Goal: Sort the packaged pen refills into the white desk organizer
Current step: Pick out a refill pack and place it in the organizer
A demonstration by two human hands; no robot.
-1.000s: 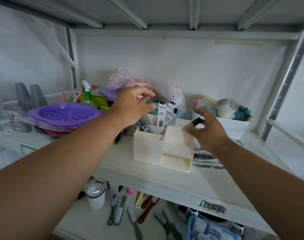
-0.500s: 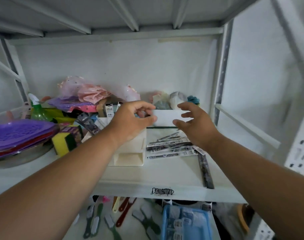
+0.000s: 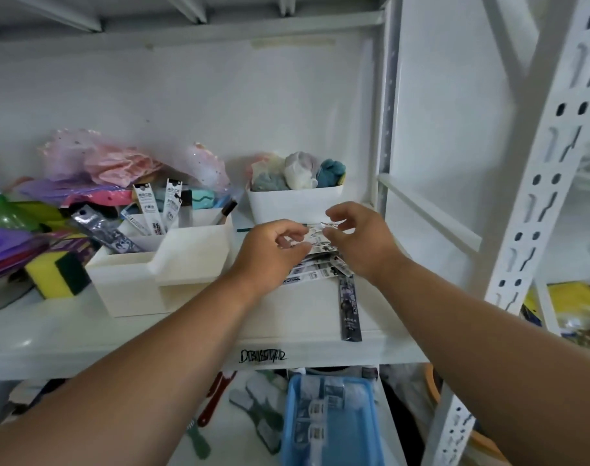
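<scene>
Both hands meet over the loose pile of packaged pen refills (image 3: pixel 315 270) on the white shelf (image 3: pixel 186 327). The left hand (image 3: pixel 270 248) curls its thumb and fingers onto the near end of the topmost refill packet (image 3: pixel 315 237), while the right hand (image 3: pixel 361 240) hangs with fingers spread and arched above the far end of that packet; whether they touch it I cannot tell. The two-handed approach looks meant to peel one thin, slippery sleeve off the stack without dragging the others along.

Beneath the pinch, the remaining packets lie fanned flat on the shelf, and one dark packet (image 3: pixel 350 306) lies apart, nearer the person and reaching the shelf's front edge.

To the left of the grip stands the white desk organizer (image 3: pixel 142 284), a stepped box with several compartments. Its back-left compartments hold a few refill packets upright or leaning, label ends showing; a dark-tipped pen or brush (image 3: pixel 225 211) leans in another. The front compartments seem empty, though their floors are hidden.

Just behind the hands sits a white bin (image 3: pixel 293 203) filled with soft bundled items in grey, white and teal, no part of this sort.
</scene>
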